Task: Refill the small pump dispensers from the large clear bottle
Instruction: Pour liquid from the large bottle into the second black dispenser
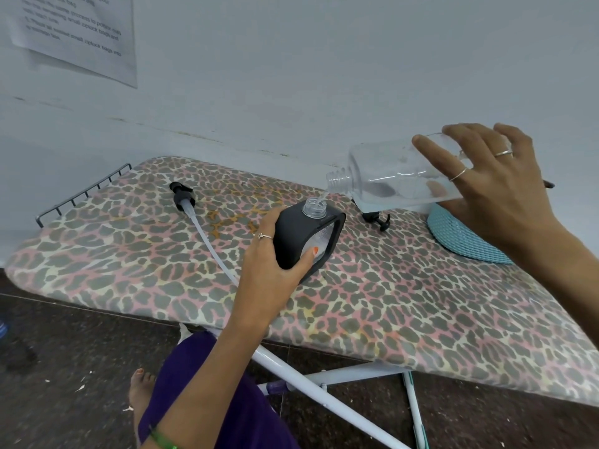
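My left hand (275, 257) grips a small black dispenser (308, 239) with a clear window, standing tilted on the leopard-print ironing board (405, 303); its neck is uncapped. My right hand (486, 186) holds the large clear bottle (389, 176) tipped on its side, mouth just above the dispenser's neck, and a thin stream of clear liquid runs from one into the other. A black pump head with a long white tube (197, 218) lies on the board to the left. A second black pump part (377, 218) lies behind the dispenser, partly hidden by the bottle.
A teal mesh pad (463, 241) lies at the board's right under my right wrist. A wire iron rest (84, 192) ends the board at the left. The wall is close behind. White board legs (308, 380) and my foot are below.
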`<act>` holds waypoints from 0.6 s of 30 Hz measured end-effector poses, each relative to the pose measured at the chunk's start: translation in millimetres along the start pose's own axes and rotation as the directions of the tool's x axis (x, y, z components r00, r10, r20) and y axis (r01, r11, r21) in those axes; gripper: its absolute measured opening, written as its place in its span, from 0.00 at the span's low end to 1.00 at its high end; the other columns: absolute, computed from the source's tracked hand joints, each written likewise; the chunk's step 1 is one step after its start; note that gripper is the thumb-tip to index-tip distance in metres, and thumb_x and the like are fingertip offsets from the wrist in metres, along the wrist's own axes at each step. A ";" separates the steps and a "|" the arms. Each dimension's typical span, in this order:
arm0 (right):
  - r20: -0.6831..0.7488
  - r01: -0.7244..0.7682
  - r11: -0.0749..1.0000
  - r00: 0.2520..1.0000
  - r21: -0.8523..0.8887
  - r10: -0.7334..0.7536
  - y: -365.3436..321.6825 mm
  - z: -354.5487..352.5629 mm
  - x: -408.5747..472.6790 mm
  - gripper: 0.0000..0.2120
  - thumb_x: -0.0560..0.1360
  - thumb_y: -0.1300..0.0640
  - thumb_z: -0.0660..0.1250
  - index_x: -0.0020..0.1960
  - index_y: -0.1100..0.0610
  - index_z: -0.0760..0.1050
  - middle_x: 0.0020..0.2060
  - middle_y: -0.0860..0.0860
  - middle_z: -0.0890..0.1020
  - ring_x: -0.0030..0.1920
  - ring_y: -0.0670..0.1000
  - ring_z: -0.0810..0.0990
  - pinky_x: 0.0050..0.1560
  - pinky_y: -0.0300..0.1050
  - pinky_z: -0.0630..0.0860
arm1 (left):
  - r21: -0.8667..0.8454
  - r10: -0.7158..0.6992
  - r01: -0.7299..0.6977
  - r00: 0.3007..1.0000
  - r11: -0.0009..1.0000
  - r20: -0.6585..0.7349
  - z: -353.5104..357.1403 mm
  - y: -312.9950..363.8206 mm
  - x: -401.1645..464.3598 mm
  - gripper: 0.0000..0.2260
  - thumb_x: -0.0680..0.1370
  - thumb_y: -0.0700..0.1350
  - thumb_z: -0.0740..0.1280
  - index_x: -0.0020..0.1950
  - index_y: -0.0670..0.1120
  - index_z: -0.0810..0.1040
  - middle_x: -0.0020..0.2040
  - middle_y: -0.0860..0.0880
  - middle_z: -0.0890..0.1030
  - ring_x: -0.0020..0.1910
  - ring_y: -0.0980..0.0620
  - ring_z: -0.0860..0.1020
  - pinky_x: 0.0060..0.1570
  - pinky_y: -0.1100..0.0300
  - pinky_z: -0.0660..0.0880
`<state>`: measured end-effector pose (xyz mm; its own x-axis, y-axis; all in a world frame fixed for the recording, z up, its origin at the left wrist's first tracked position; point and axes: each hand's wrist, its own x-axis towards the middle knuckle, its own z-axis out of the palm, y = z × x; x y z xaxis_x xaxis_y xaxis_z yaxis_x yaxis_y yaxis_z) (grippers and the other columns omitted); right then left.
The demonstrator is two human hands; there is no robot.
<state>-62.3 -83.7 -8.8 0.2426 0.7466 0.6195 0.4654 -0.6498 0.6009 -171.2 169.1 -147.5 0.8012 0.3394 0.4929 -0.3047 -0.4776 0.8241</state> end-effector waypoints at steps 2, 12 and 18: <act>-0.003 0.004 1.000 1.000 0.001 -0.004 -0.2 0.0 0.2 0.33 0.73 0.60 0.73 0.73 0.54 0.64 0.62 0.65 0.74 0.61 0.65 0.74 0.61 0.65 0.66 | 0.008 0.005 -0.005 1.000 1.000 -0.004 0.2 -0.6 0.1 0.29 0.74 0.48 0.73 0.71 0.53 0.64 0.60 0.53 0.76 0.57 0.55 0.75 0.57 0.62 0.74; -0.015 0.021 1.000 1.000 -0.014 -0.021 0.1 1.0 -0.9 0.34 0.71 0.62 0.74 0.73 0.53 0.64 0.62 0.65 0.74 0.62 0.65 0.73 0.61 0.65 0.66 | 0.015 -0.007 0.007 1.000 1.000 -0.004 2.7 -1.8 -0.7 0.29 0.74 0.49 0.73 0.71 0.53 0.63 0.60 0.52 0.75 0.57 0.54 0.75 0.57 0.62 0.74; -0.017 0.024 1.000 1.000 -0.015 -0.024 0.1 1.4 2.3 0.35 0.71 0.63 0.74 0.74 0.53 0.64 0.63 0.65 0.74 0.62 0.64 0.72 0.61 0.64 0.65 | -0.002 -0.007 0.007 1.000 1.000 -0.005 0.1 -1.5 -0.2 0.29 0.74 0.48 0.73 0.70 0.52 0.64 0.60 0.52 0.76 0.58 0.55 0.75 0.58 0.60 0.74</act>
<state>-60.6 -81.9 -8.0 0.2166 0.7594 0.6135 0.4579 -0.6341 0.6231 -170.8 169.7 -148.9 0.8009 0.3466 0.4884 -0.3003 -0.4732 0.8282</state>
